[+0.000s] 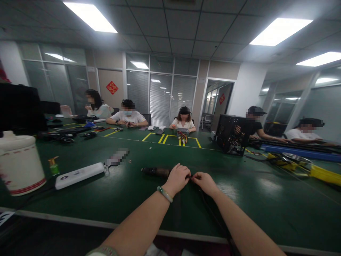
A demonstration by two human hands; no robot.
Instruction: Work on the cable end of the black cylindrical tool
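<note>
Beneath left fingers [184,170], apparently, a dark tool [156,171]

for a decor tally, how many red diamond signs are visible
2: one red diamond sign on the left door, a second sign on the open door. A red patch at the left edge is unclear.

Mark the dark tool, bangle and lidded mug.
Dark tool [156,171]: head view, middle of its visible body.
Bangle [165,195]: head view, middle of the band.
Lidded mug [23,166]: head view, outer wall below the lid.
</note>
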